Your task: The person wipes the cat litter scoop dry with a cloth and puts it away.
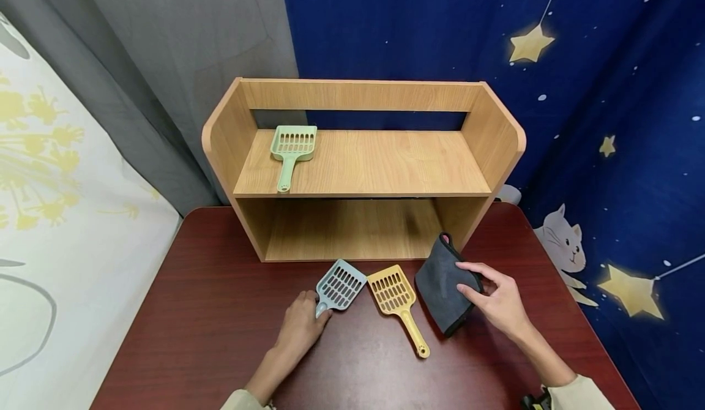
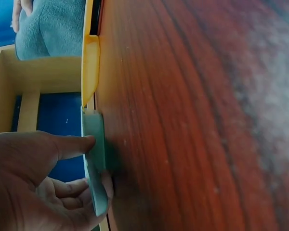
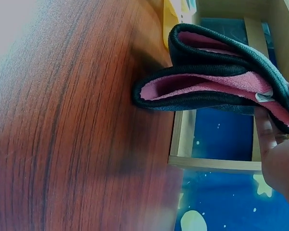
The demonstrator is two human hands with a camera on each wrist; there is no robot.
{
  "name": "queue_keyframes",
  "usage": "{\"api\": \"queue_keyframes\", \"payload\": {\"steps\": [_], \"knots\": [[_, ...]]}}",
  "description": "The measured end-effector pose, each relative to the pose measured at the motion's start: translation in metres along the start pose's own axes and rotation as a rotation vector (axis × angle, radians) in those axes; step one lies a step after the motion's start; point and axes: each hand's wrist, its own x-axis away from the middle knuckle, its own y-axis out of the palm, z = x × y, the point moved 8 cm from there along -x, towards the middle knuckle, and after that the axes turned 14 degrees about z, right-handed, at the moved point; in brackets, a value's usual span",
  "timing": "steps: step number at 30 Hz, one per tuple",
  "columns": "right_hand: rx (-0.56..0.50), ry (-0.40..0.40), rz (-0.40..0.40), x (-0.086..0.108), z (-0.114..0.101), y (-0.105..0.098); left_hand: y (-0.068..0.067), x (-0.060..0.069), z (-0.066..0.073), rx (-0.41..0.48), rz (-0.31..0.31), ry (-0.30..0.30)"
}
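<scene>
Blue-grey slotted plastic scoop [image 1: 341, 284] sits low over the dark red wood-grain table [image 1: 209, 324], in front of the pale 2-level wooden shelf unit [image 1: 374, 162], its handle in the left hand [image 1: 302, 324]. Thumb and fingers are clamped on that handle; the left wrist view shows the thumb tip near the neck and 1 fingertip on the table side. That is a sound pinch, I judge: it should stop the head twisting and leave the slots uncovered.

On the other side, the right hand [image 1: 498, 300] grips a folded grey fabric cloth with black edging and a pink lining [image 1: 443, 284], its fingers closed on the layers near the upper edge. Whether the lower edge touches the table I cannot tell. With 2 open folds facing the right wrist camera, the layers could slip apart, so a firmer hold through all of them would be wise.

Between the scoop and the cloth lies a yellow slotted plastic scoop [image 1: 401, 309]. Its near corner meets or almost meets the blue-grey head; lifting before shifting sideways would avoid a snag. Bringing the cloth over the yellow handle, not through it, should avoid dragging that too. Well apart, a pale green slotted plastic scoop [image 1: 294, 144] rests on the upper shelf and needs no handling for this step.
</scene>
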Motion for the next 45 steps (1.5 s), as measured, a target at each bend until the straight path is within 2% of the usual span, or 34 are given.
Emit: {"api": "queue_keyframes", "payload": {"steps": [9,16,21,31,35,45], "knots": [[0.032,0.021,0.019,0.0,-0.001,-0.002,-0.006,0.001,-0.01,0.004,-0.014,-0.017],[0.007,0.043,0.02,-0.005,0.003,-0.003,-0.011,-0.002,-0.016,-0.009,-0.021,-0.026],[0.006,0.073,0.03,-0.009,0.004,-0.006,-0.022,-0.009,-0.013,-0.022,-0.005,0.014],[-0.012,0.043,0.032,-0.017,-0.005,-0.009,-0.044,-0.03,0.002,-0.047,0.012,0.148],[-0.032,0.039,0.05,-0.022,-0.011,-0.008,-0.045,-0.038,0.011,-0.045,0.005,0.176],[-0.044,-0.003,0.072,-0.034,-0.03,0.006,-0.042,-0.05,0.044,-0.008,-0.033,0.275]]}}
